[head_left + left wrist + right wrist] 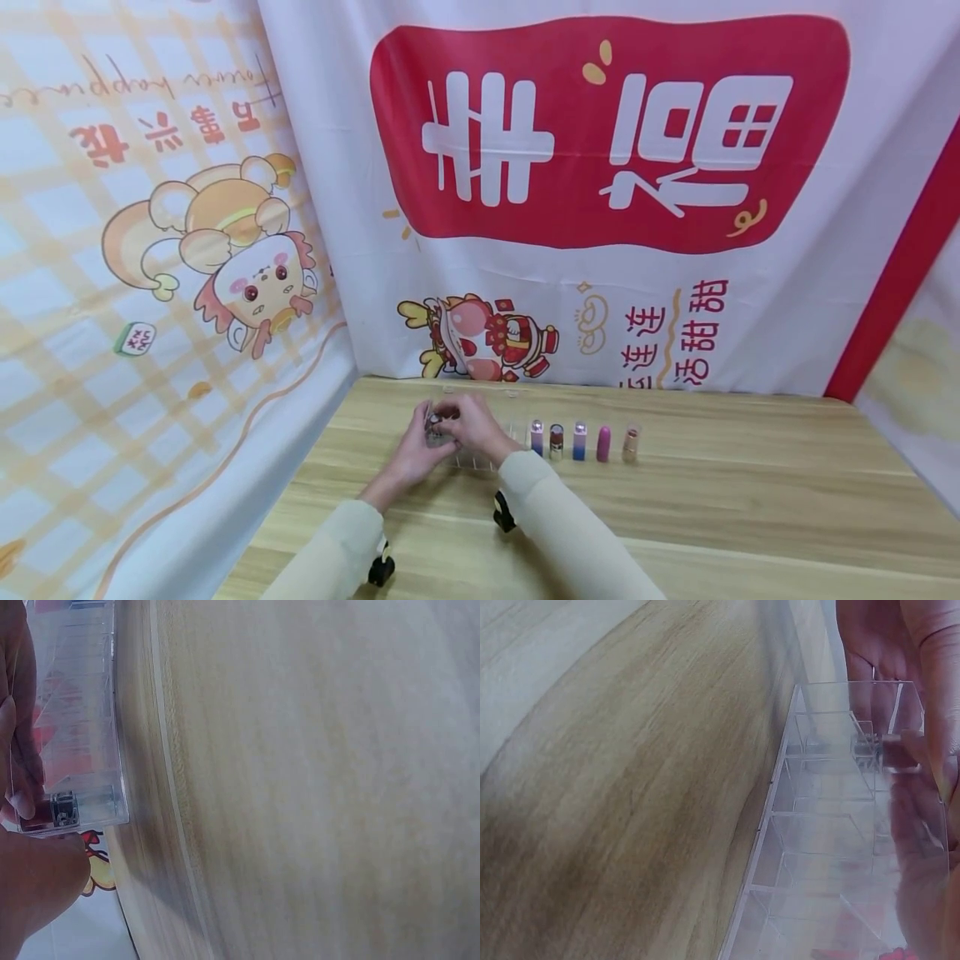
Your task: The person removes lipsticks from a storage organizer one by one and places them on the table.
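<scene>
A clear divided lipstick organizer stands on the table near its back edge, its compartments showing through the walls. My left hand holds the left end of the organizer, the thumb toward the front. Over that end my right hand pinches a lipstick with a dark reddish part and a silvery band. In the left wrist view the lipstick lies within the end compartment's outline; the right wrist view shows it through clear walls. Fingers partly cover it in the head view.
Right of the organizer several lipsticks stand in a row: a pink-and-blue tube, a dark one, another pink-and-blue one, a magenta one and a clear-capped one. Printed cloth hangs behind the wooden table.
</scene>
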A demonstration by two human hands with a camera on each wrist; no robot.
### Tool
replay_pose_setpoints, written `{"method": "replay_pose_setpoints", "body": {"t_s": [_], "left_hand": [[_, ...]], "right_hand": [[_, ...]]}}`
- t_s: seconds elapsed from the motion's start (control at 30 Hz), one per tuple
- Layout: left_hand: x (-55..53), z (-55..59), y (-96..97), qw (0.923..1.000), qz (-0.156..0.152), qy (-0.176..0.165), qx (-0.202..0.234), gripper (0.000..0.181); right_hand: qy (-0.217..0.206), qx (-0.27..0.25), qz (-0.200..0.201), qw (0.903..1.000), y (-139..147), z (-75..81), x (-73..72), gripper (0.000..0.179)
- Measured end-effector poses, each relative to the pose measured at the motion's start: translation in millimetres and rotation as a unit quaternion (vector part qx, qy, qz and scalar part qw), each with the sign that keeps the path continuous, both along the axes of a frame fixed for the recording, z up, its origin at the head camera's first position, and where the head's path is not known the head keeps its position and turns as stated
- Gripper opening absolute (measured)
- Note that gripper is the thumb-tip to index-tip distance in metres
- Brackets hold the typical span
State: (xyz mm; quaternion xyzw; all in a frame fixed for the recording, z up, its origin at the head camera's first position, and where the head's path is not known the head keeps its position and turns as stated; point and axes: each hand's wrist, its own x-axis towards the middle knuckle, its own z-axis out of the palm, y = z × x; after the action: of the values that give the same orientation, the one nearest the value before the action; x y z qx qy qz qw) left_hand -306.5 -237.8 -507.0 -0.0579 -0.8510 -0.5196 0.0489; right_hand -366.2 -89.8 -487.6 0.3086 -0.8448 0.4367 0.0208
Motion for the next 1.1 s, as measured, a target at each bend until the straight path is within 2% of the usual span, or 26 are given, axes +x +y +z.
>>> {"method": "replay_pose_setpoints", "body": {"t_s": [0.5, 0.73, 1.1], "left_hand": [[1.5, -0.5, -1.6, 1.0, -0.006, 0.003, 0.007, 0.111], [0.7, -3.0, -1.6, 1.0, -0.002, -0.001, 0.004, 0.11], [2.1, -0.9, -0.6, 1.0, 0.001, 0.003, 0.006, 0.11]], "right_hand": [[0.012, -0.014, -0.004, 0.9998, 2.3, -2.2, 2.5, 0.025], [0.003, -0.022, -0.007, 0.9997, 2.3, -3.2, 4.6, 0.02], [0.016, -0.033, 0.002, 0.9993, 2.6, -0.4, 8.2, 0.014]]}}
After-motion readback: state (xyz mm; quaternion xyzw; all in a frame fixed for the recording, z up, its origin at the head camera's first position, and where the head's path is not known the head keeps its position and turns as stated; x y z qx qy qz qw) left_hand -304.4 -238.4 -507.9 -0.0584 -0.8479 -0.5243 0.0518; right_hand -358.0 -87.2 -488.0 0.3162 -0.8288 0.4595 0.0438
